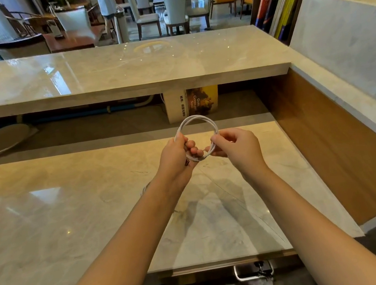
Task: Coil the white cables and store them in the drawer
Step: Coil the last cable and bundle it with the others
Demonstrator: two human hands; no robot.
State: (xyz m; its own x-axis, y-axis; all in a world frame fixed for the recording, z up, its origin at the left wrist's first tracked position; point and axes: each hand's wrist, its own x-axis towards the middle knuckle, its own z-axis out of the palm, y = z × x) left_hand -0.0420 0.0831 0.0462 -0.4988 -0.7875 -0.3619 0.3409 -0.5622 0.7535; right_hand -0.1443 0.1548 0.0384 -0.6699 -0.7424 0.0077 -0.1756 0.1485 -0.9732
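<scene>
A white cable [199, 118] is wound into a round coil of a few loops and held upright above the marble desk top [70, 207]. My left hand [176, 155] grips the coil's left and lower side with curled fingers. At the coil's right side my right hand [236, 146] pinches the strands between thumb and fingertips. A short piece of white cable [143, 190] shows just left of my left wrist. A metal drawer handle [253, 271] sits under the desk's front edge; the drawer looks closed.
A raised marble counter [123, 67] runs across behind the desk, with a book [192, 104] and a round white dish [3, 141] in the shelf space under it. A wooden side panel [327, 147] closes the right. Chairs and a person stand beyond.
</scene>
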